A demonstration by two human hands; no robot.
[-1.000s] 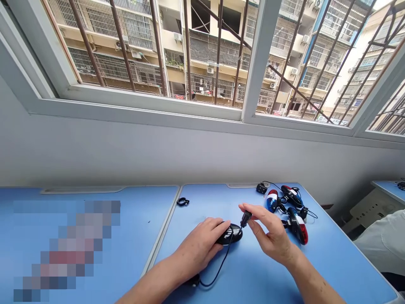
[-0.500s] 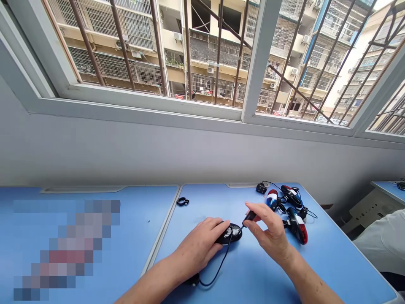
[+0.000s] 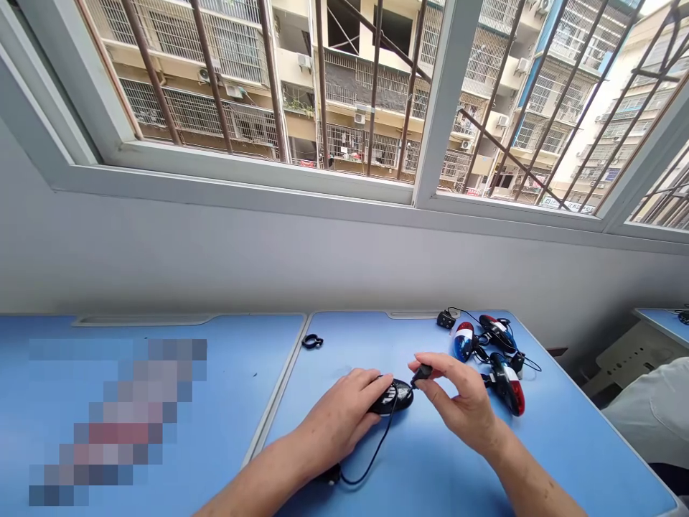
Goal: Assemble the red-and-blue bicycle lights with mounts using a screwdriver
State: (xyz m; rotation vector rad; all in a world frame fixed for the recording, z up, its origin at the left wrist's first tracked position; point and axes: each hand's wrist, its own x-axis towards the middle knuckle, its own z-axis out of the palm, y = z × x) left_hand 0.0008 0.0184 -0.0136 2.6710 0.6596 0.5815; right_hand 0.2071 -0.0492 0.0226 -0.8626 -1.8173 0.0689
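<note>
My left hand lies over the left part of a black oval bicycle horn unit and grips it against the blue table. A thin black cable loops from the unit to a small dark part, partly hidden beneath my left forearm. Between thumb and fingers, my right hand pinches the black handle of a small screwdriver. Its thin shaft slants down to the right end of the unit; whether the tip sits in a screw is too small to tell.
Several red, white and blue bicycle lights with black cables lie at the table's right. A small black box is behind them, and a black ring clamp lies near the table seam. Another person's pale sleeve shows at far right.
The screwdriver handle has turned and tipped slightly in my right hand, and those fingers have shifted a little. My left hand and the horn unit stay in place.
</note>
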